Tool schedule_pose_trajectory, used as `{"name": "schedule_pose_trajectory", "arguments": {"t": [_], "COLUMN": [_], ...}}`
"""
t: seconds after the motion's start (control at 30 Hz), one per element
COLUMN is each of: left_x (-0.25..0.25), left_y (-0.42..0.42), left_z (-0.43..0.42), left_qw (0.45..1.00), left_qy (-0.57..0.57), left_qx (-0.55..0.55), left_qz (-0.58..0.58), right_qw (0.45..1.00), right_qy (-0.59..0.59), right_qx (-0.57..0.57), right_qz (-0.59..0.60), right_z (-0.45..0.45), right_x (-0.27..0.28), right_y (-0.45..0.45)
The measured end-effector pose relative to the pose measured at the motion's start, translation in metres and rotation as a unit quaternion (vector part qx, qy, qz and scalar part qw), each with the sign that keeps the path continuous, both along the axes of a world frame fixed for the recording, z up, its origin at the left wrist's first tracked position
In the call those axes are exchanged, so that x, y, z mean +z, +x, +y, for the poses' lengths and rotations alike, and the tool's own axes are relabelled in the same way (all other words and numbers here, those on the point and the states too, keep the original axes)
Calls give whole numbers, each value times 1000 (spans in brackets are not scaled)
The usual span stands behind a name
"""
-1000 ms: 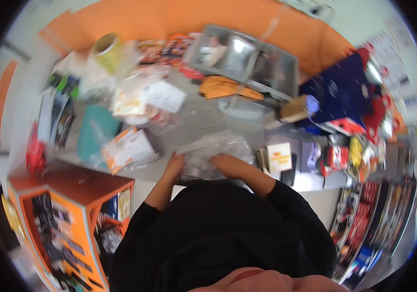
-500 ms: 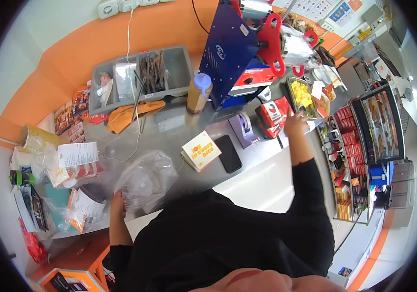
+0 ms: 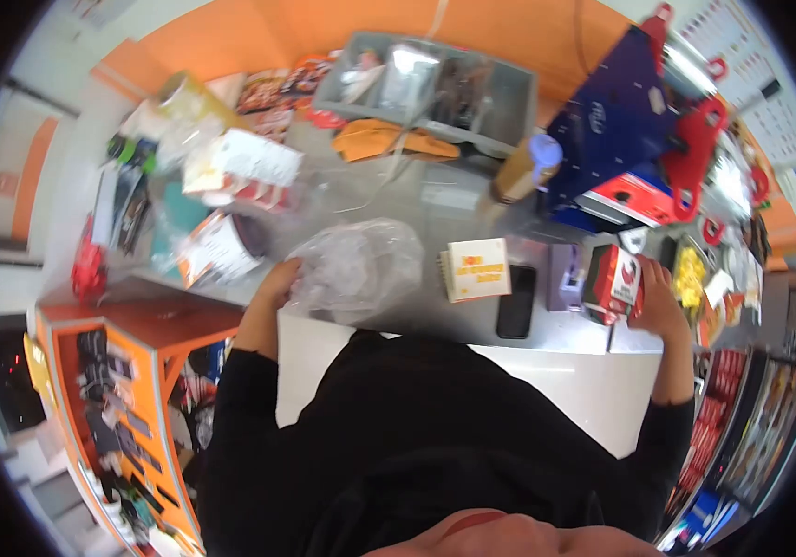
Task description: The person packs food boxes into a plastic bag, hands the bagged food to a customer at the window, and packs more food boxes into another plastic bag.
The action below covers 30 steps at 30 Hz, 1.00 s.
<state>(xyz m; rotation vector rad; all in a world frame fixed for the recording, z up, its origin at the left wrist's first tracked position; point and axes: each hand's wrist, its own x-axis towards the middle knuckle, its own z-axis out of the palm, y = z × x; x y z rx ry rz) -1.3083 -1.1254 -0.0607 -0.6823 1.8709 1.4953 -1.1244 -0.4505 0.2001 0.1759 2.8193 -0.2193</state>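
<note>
A clear plastic bag [image 3: 356, 269] lies crumpled on the steel counter [image 3: 444, 320]. My left hand [image 3: 282, 283] is closed at the bag's left edge, pinching the plastic. To the right, my right hand [image 3: 658, 297] is wrapped round the right side of a red and black box [image 3: 613, 278]. Just left of that box stands a purple tape dispenser [image 3: 564, 277]. A black phone [image 3: 516, 302] and a spiral notepad with a printed cover [image 3: 477, 269] lie between the bag and the dispenser.
Behind are a grey divided bin [image 3: 509, 107], an orange cloth [image 3: 384, 141], a bottle with a purple cap [image 3: 523, 170] and a blue machine [image 3: 607, 130]. Bagged packages with receipts [image 3: 254, 160] lie at the left. A tray of yellow food [image 3: 691, 276] sits far right.
The view has swung back to the left. My right hand has gone from the bag to the red and black box and now grips it. My left hand stays at the bag.
</note>
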Motion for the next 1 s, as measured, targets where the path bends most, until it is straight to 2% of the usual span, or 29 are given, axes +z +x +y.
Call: {"name": "schedule_pose_trajectory", "arguments": {"t": [0.07,0.13,0.2,0.23,0.27,0.33,0.37,0.43,0.47,0.5,0.53,0.6,0.67,0.73,0.77,0.8,0.83,0.9,0.93,1.0], "left_x": [14,23,33,35,33,27,30,37,36,35,29,17,36,34,19,5,4,3,15,48], "left_y": [5,5,4,4,2,-2,-1,2,0,-7,-9,-7,-2,-2,0,2,4,4,3,2], "left_z": [9,14,21,22,22,22,27,25,18,6,-5,-2,9,3,-5,-13,-17,-23,-22,-16], "left_qw": [1000,1000,1000,999,999,996,996,989,983,988,986,986,989,984,942,864,862,927,925,978], "left_qy": [3,17,18,19,20,31,32,141,179,126,73,65,-28,-19,-103,-184,-183,-53,-52,-23], "left_qx": [3,-17,-22,-34,-32,-63,-64,-33,-22,-86,-149,-150,-148,-175,-294,-401,-404,-296,-303,-159], "left_qz": [3,-10,-12,-16,-13,-52,-50,20,42,12,-19,-15,-3,-7,120,243,244,225,226,130], "right_qw": [995,976,933,912,865,815,818,820,860,887,887,948,956,972,972,976,979,982,983,985], "right_qy": [-44,-162,-276,-311,-424,-503,-491,-477,-372,-262,-262,-108,-70,-43,-41,-32,-24,6,36,47], "right_qx": [72,128,212,248,250,264,285,306,338,365,366,296,285,233,229,215,200,187,177,163], "right_qz": [55,69,88,101,100,112,99,84,94,103,99,38,27,13,13,7,0,-10,-23,-30], "right_z": [-65,-130,-201,-241,-278,-352,-382,-409,-412,-411,-411,-409,-417,-427,-429,-431,-434,-440,-443,-446], "right_x": [22,28,19,9,-21,-75,-94,-127,-140,-153,-152,-144,-140,-136,-137,-138,-138,-135,-134,-136], "right_y": [-14,-38,-73,-92,-109,-134,-143,-154,-156,-157,-156,-152,-150,-150,-151,-152,-153,-152,-151,-150]}}
